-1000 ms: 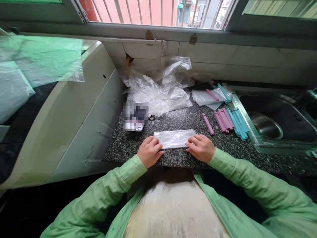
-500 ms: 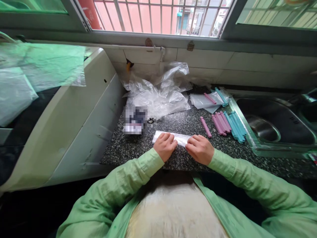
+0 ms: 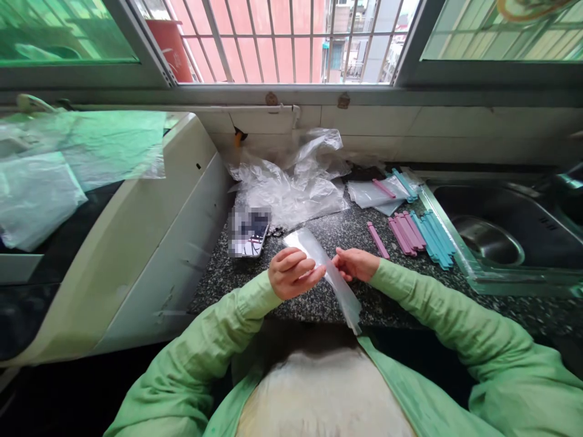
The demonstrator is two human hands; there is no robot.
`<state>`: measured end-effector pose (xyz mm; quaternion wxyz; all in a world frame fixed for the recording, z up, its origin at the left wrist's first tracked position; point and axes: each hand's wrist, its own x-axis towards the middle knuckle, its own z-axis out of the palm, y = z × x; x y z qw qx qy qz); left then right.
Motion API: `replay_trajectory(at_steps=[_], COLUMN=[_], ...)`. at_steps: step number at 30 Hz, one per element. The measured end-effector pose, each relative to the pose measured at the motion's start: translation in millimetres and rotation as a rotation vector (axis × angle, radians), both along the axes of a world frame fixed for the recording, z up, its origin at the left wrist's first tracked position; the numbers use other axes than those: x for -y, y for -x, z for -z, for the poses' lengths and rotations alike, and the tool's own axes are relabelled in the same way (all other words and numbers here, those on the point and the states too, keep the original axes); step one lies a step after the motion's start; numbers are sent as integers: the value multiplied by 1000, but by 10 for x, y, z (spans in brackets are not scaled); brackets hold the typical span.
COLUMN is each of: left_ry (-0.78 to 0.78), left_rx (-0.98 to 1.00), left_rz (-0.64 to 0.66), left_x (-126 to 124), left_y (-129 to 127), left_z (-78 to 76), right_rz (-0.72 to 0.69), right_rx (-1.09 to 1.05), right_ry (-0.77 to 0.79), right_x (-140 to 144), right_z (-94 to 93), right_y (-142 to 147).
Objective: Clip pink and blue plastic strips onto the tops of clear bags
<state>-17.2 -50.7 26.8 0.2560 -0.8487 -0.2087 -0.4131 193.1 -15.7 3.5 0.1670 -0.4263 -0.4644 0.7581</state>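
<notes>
A clear plastic bag (image 3: 342, 291), folded into a long flat strip, slants across the counter's front part, its near end hanging at the counter's edge. My left hand (image 3: 296, 273) has curled fingers, with thumb and fingertips pinching the strip's left side near its middle. On the opposite side my right hand (image 3: 357, 264) is closed with its fingertips at the strip's edge; the exact contact is partly hidden. Just right of my right hand lies a single pink bag clip (image 3: 378, 240). Farther right are a row of pink clips (image 3: 406, 233) and a row of blue clips (image 3: 432, 238).
Crumpled clear plastic (image 3: 291, 185) lies by the wall. A phone (image 3: 249, 233), partly blurred, rests at the left. Flat plastic bags (image 3: 373, 194) with clips on top are behind the rows. A sink (image 3: 476, 285) borders the right, a pale appliance (image 3: 155, 224) the left.
The folded bag has turned from lying crosswise to a lengthwise slant. My left hand has shifted left and its grip has changed; my right hand has moved up to the strip's right edge.
</notes>
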Motion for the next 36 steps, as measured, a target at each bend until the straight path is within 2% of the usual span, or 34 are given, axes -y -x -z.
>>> replay_trajectory(at_steps=[2,4,8,11,13,15,16,19,20,22,27,31,34,36], left_ry=[-9,-22,-84,-6,185,504,701,1242,1355,1467,1496,1402,1275,1198], left_rx=[23,55,85,131,292,568,702,972,1035,1139,1242,1257,1150,1092], left_rz=[56,97,102,51,-51,-161,-177,-92,-47,34,179,164,135,116], left_x=[-8,-23,-57,-57,-45,-41,-46,-93,-116,-165,-281,-352,-386,-401], left_y=[-19,-24,21,45,15,-53,-93,-193,-212,-235,-274,-294,-273,-252], left_z=[-42,-72,-68,8,96,200,252,377,401,418,311,166,89,78], right_rz=[-3,40,154,207,253,305,328,353,351,347,388,420,511,575], right_rx=[-125,-188,-186,-144,-118,-95,-84,-46,-36,-27,-20,-27,-21,31], right_ry=[87,91,-20,-196,-370,-561,-656,-882,-928,-981,-1041,-1015,-974,-1003], right_x=[81,138,147,110,86,63,53,17,5,-20,-71,-89,-91,-84], right_z=[9,-18,-88,-118,-131,-141,-144,-146,-143,-135,-104,-84,-64,-52], right_y=[87,116,58,4,-13,-16,-14,1,8,23,55,58,62,67])
